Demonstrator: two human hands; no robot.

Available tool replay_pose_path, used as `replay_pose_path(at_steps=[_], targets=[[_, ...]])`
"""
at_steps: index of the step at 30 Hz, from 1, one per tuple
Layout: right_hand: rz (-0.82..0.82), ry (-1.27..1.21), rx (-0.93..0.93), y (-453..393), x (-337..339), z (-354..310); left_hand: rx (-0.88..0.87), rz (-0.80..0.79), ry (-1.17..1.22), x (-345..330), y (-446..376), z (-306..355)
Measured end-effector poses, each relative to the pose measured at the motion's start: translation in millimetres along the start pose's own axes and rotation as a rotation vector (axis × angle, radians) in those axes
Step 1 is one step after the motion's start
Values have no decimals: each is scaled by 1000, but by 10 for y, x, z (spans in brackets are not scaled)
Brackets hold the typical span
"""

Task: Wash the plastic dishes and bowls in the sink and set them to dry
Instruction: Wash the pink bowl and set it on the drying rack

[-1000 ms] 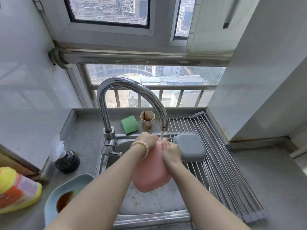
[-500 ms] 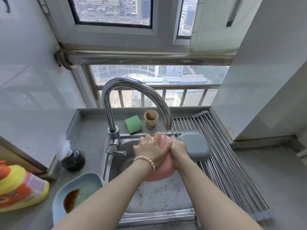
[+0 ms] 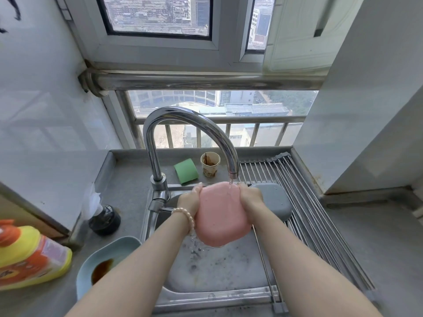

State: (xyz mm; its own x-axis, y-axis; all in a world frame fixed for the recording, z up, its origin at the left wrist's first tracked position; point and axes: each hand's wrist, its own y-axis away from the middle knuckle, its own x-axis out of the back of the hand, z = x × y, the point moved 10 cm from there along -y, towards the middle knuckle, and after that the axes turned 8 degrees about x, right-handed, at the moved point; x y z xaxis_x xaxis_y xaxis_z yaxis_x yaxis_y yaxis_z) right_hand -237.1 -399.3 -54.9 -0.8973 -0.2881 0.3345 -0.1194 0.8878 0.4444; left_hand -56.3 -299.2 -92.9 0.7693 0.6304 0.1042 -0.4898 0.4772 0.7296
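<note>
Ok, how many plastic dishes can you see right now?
3. The pink dish is held in both hands under the running tap, the grey dish lies upside down on the drying rack, and the soiled light blue dish sits left of the sink. More may be hidden.

Daylit window (image 3: pixel 158 16) above pale, perhaps tiled, walls (image 3: pixel 43 106).

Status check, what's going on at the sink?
Both hands, left and right, grip pink dish under tap stream. Grey dish on rack. Nothing blocking.

dishes 3: pink dish (image 3: pixel 220 213) | grey dish (image 3: pixel 273 200) | blue dish (image 3: pixel 107 257) | paper cup (image 3: pixel 210 164) 1
</note>
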Motion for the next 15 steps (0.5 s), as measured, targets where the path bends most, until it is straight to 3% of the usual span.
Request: replay_pose_path(at_steps=[4, 9, 12, 15], targets=[[25, 506, 213, 114, -19, -377, 60, 99, 176, 78, -74, -126], [50, 874, 377, 393, -426, -546, -1, 213, 154, 96, 48, -58], [7, 997, 580, 573, -699, -601, -34, 199, 139, 119, 70, -70], [-122, 1063, 787, 718, -930, -503, 23, 209, 386, 229, -15, -211]])
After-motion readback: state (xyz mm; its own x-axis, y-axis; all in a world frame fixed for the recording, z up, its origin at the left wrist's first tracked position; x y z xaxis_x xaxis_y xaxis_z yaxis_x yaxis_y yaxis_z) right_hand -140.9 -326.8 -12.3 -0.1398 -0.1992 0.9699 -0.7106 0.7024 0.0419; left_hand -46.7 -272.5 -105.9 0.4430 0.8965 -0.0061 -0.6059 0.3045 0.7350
